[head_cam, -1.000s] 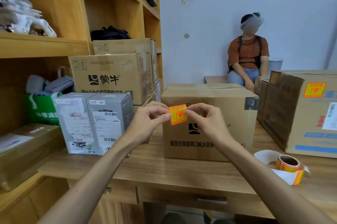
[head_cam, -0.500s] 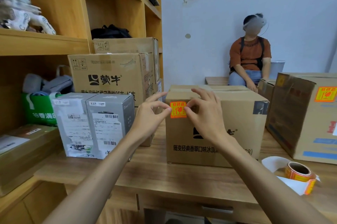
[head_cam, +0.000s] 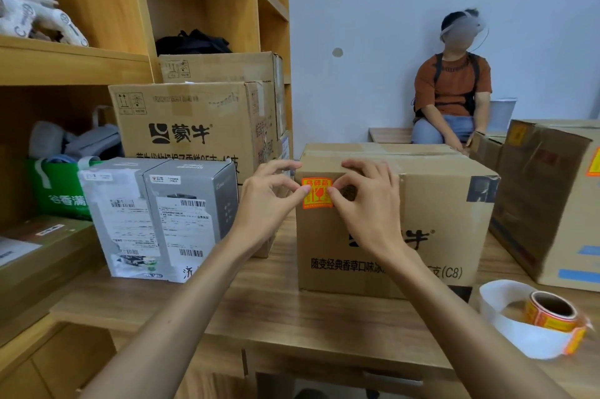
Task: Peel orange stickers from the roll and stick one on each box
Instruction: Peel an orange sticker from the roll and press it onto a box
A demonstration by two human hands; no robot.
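The orange sticker [head_cam: 317, 193] lies flat on the near face of the cardboard box [head_cam: 428, 220], in its upper left corner, directly between the two thumb tips. It is close to square, a little taller than wide, so its long axis runs up and down. The row of printed characters is at the top and the glass symbol below it stands upright, with the printed side facing the camera. The left hand [head_cam: 266, 203] touches the sticker's left edge with its thumb tip, and its other fingers [head_cam: 285, 166] curve loosely up to the box's top left corner. The right hand [head_cam: 368, 203] mirrors it, thumb tip on the sticker's right edge, fingers [head_cam: 355, 166] resting along the box's top edge. Neither hand grasps anything; both only press and rest. The box stands on the wooden worktop [head_cam: 292, 317]. Below and to the right of the right fingers, well apart, the sticker roll [head_cam: 552, 314] lies on the worktop inside a loop of white backing strip [head_cam: 506, 317]. A grey carton [head_cam: 181, 220] stands just left of the left wrist.
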